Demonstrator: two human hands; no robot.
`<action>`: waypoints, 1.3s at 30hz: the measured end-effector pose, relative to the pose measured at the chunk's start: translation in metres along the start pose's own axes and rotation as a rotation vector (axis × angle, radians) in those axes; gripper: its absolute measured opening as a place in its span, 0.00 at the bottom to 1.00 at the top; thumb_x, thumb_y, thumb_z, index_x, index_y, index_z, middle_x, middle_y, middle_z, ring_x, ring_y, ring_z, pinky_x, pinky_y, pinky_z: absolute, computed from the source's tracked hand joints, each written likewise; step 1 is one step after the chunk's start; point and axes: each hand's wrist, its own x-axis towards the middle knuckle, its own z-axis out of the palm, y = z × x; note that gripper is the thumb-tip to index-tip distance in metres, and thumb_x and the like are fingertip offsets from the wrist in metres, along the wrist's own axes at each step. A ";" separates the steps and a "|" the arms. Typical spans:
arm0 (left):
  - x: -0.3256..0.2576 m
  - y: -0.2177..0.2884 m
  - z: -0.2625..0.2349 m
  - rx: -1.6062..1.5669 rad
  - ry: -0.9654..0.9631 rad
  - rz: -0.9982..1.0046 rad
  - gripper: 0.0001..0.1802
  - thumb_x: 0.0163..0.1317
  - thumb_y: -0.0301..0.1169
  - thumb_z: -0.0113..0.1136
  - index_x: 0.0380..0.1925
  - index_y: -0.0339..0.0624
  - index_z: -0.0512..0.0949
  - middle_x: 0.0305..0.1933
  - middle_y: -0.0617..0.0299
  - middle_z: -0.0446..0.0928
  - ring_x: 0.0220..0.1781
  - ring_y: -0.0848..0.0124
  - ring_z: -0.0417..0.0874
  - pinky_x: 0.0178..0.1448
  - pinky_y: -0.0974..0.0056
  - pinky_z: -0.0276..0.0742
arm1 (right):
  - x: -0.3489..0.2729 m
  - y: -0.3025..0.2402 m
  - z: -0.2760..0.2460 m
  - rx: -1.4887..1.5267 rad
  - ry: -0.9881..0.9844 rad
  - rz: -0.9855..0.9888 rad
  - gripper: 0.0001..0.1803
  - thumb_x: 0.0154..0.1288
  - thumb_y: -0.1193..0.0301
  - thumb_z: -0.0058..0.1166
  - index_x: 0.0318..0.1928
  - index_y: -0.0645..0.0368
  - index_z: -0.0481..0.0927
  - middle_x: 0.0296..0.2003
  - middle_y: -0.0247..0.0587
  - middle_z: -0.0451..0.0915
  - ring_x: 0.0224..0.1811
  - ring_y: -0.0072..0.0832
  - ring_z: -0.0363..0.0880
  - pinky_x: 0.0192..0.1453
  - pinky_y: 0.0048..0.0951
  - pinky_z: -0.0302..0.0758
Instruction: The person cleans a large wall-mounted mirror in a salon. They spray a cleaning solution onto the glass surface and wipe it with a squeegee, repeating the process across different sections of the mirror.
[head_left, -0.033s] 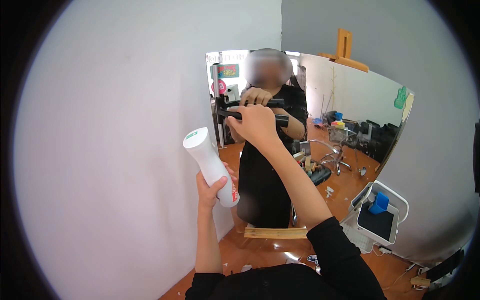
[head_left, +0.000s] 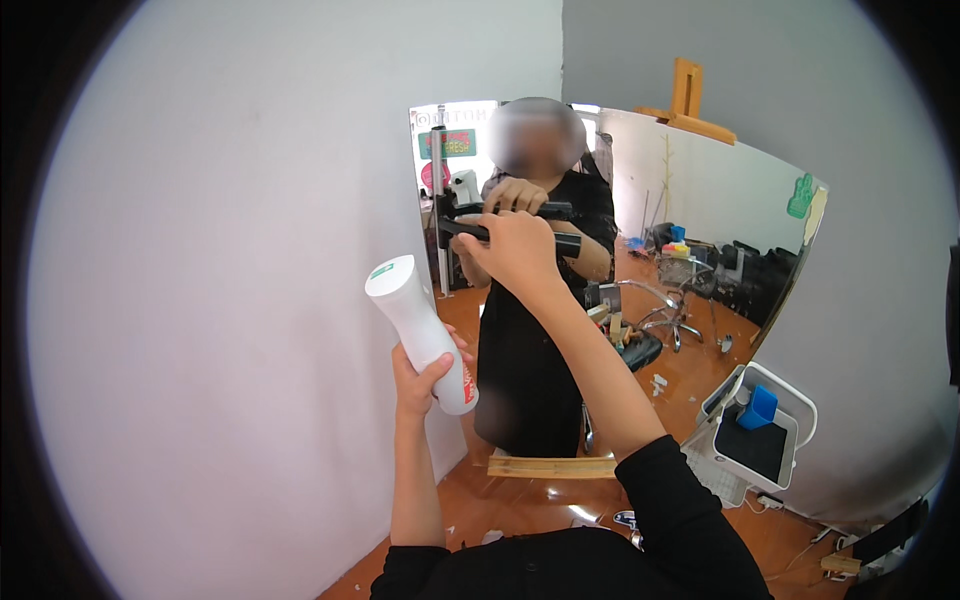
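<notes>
My left hand [head_left: 412,385] is wrapped round a white, narrow-waisted bottle [head_left: 413,320] with a flat white top bearing a small green mark. The bottle leans to the upper left, between the wall and the mirror. My right hand [head_left: 515,252] grips the black handle of a squeegee [head_left: 567,245]. Its upright silver bar stands close to the left edge of a large mirror [head_left: 725,190]. Most of the grip is covered by my hand. The squeegee, my hand and my dark clothes repeat in the glass.
A wooden easel [head_left: 688,95] holds the mirror from behind, with a wooden ledge [head_left: 550,467] below it. A white caddy [head_left: 800,430] containing a blue cup [head_left: 758,408] stands to the right. A pale wall [head_left: 220,280] rises close on my left. Cables lie on the brown floor [head_left: 575,500].
The squeegee and my right hand have shifted very slightly to the right along the mirror. My left hand and the bottle stay nearly still.
</notes>
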 end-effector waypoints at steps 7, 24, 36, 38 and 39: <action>0.010 -0.009 0.035 -0.017 0.001 0.032 0.27 0.49 0.40 0.62 0.42 0.28 0.72 0.32 0.50 0.78 0.30 0.62 0.83 0.35 0.62 0.80 | -0.027 0.056 -0.037 -0.053 0.227 0.020 0.22 0.53 0.49 0.59 0.31 0.57 0.85 0.21 0.42 0.80 0.25 0.38 0.80 0.30 0.35 0.75; 0.030 -0.058 0.138 -0.155 -0.179 -0.019 0.23 0.50 0.34 0.62 0.43 0.29 0.72 0.33 0.51 0.78 0.31 0.63 0.83 0.36 0.62 0.80 | -0.101 0.172 -0.131 -0.070 0.207 0.243 0.21 0.52 0.52 0.62 0.32 0.58 0.84 0.24 0.41 0.81 0.27 0.37 0.80 0.32 0.32 0.74; 0.031 -0.083 0.192 -0.139 -0.245 -0.069 0.27 0.48 0.40 0.62 0.42 0.29 0.72 0.31 0.51 0.78 0.29 0.63 0.83 0.34 0.63 0.81 | -0.159 0.240 -0.173 -0.016 0.384 0.431 0.17 0.54 0.56 0.62 0.32 0.58 0.84 0.18 0.38 0.78 0.19 0.28 0.77 0.26 0.25 0.70; 0.031 -0.086 0.200 -0.144 -0.259 -0.075 0.27 0.48 0.40 0.62 0.42 0.29 0.72 0.31 0.51 0.78 0.29 0.63 0.83 0.34 0.63 0.81 | -0.168 0.249 -0.180 -0.008 0.371 0.510 0.19 0.53 0.54 0.62 0.32 0.58 0.84 0.20 0.40 0.79 0.22 0.33 0.79 0.28 0.29 0.72; 0.031 -0.088 0.205 -0.147 -0.265 -0.079 0.27 0.48 0.41 0.62 0.42 0.29 0.73 0.31 0.51 0.78 0.29 0.63 0.83 0.34 0.63 0.81 | -0.173 0.253 -0.184 -0.002 0.365 0.549 0.20 0.53 0.52 0.62 0.33 0.58 0.84 0.21 0.41 0.80 0.23 0.35 0.80 0.30 0.30 0.73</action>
